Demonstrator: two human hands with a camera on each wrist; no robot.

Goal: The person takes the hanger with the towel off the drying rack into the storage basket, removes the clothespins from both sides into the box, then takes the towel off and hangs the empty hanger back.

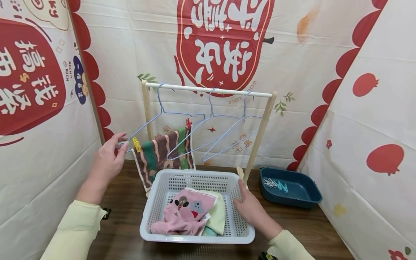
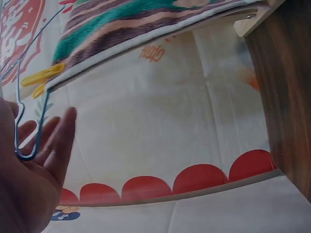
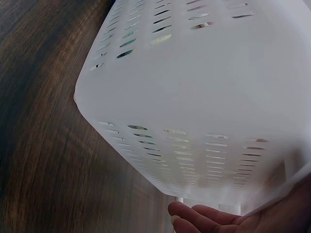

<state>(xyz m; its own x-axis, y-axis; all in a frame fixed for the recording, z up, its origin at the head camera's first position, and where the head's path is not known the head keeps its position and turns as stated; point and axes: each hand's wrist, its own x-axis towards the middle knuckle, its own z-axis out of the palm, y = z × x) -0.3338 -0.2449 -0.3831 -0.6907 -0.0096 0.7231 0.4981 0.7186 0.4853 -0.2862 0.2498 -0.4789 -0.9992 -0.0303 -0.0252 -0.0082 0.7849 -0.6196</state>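
My left hand [image 1: 109, 153] holds the left end of a blue wire hanger [image 1: 143, 127]; in the left wrist view the hanger's bent end lies between thumb and fingers. From this hanger hangs a striped brown and green towel [image 1: 162, 151], held by a yellow clothespin [image 1: 136, 144] and a red clothespin [image 1: 188, 123]. My right hand [image 1: 248, 206] grips the right side of a white plastic basket [image 1: 149, 216], thumb inside, fingers outside underneath. Inside it lie a pink towel [image 1: 188, 209] with animal figures and a pale yellow cloth [image 1: 219, 216].
A wooden rack [image 1: 263, 130] with a white rod [image 1: 208, 88] stands behind the basket. Two more blue hangers [image 1: 224, 139] hang bare on its right half. To the right, a dark blue tub [image 1: 292, 198] holds several clothespins [image 1: 276, 185]. Printed cloth walls [image 1: 373, 126] enclose the brown table [image 1: 117, 224].
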